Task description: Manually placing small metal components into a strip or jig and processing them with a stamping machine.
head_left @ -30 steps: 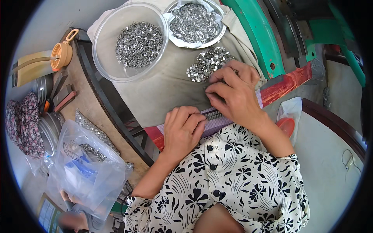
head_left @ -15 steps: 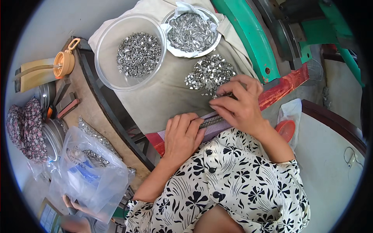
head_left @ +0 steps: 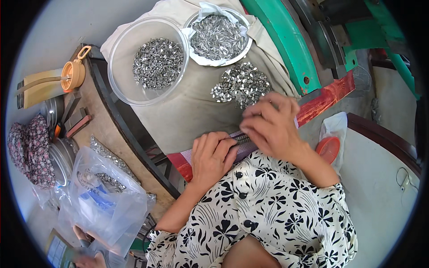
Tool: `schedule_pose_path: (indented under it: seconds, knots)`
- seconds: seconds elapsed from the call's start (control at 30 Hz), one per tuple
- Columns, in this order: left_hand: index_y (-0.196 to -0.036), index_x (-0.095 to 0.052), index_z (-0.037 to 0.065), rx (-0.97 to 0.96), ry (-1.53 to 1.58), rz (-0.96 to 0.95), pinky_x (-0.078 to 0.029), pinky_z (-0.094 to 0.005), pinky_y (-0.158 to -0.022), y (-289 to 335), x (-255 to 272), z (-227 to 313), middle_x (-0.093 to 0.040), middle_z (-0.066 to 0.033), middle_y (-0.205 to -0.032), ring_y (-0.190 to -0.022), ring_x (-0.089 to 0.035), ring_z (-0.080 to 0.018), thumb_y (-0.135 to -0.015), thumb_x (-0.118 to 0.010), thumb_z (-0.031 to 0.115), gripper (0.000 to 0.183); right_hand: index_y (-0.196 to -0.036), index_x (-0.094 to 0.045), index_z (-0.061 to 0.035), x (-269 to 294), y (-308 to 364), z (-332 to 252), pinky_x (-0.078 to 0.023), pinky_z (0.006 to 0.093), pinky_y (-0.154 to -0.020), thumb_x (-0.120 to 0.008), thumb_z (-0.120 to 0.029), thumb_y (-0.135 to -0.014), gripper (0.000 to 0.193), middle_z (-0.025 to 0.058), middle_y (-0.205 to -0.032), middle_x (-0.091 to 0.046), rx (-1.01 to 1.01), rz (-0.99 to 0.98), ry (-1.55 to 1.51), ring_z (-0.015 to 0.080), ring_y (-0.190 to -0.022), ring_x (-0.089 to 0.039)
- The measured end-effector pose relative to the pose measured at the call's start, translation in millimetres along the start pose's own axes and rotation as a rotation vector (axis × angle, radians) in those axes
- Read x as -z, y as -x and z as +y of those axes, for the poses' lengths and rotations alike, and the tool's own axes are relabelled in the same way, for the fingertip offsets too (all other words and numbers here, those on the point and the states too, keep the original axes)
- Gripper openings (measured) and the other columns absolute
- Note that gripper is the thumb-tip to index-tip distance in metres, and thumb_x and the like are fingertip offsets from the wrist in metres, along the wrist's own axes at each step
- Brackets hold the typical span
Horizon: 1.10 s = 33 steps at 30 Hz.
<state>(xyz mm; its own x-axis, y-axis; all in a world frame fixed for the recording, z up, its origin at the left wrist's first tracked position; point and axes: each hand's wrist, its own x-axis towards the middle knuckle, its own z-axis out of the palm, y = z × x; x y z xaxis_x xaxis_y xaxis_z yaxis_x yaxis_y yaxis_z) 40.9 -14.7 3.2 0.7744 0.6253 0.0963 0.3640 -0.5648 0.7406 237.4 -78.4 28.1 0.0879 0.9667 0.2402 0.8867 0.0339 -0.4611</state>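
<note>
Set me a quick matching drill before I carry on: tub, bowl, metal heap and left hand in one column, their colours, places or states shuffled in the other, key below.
1. Tub
2. Bowl
3. Metal heap
4. Left hand

A. Loose on the cloth, in no container
B. Fingertips at the dark strip
C. See-through sides
D. Fitted with a white liner

Pairs: 1-C, 2-D, 3-A, 4-B

The blurred right hand [head_left: 273, 127] hides part of the dark ridged strip [head_left: 242, 139].
</note>
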Motion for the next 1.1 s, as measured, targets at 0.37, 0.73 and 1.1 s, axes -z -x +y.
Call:
schedule_pose_path:
  seconds: [0.37,0.73,1.1]
  knots:
    - [-0.097,-0.066,0.009,0.019,0.003,-0.004,-0.042,-0.0379,-0.076,-2.5,-0.3,1.9,-0.061,-0.0039,-0.1,-0.088,-0.058,-0.0251,-0.074,-0.079,0.013,0.027,-0.085,-0.076,-0.0199,-6.9,2.8,12.1,-0.03,0.0433,-0.093,-0.082,-0.022,-0.07,0.016,-0.0068,-0.099,-0.064,-0.049,0.099,0.046,0.0266,-0.11,-0.052]
    - [-0.092,-0.066,0.01,-0.048,-0.04,-0.015,-0.042,-0.0373,-0.075,-11.1,-6.2,5.3,-0.061,-0.002,-0.098,-0.086,-0.058,-0.0233,-0.075,-0.077,0.013,0.021,-0.078,-0.071,-0.0153,-9.4,-12.0,0.9,-0.028,0.0441,-0.095,-0.082,-0.02,-0.068,0.015,-0.0057,-0.103,-0.063,-0.062,0.001,0.168,0.0253,-0.115,-0.051]
    - [-0.092,-0.064,0.008,-0.098,-0.114,0.008,-0.043,-0.0369,-0.077,-9.4,-11.6,5.0,-0.061,-0.0028,-0.097,-0.085,-0.058,-0.0226,-0.077,-0.075,0.013,0.019,-0.085,-0.077,-0.0232,-2.7,32.9,6.5,-0.03,0.0436,-0.095,-0.08,-0.019,-0.065,0.021,-0.0086,-0.102,-0.064,-0.033,-0.054,-0.075,0.0284,-0.114,-0.048]
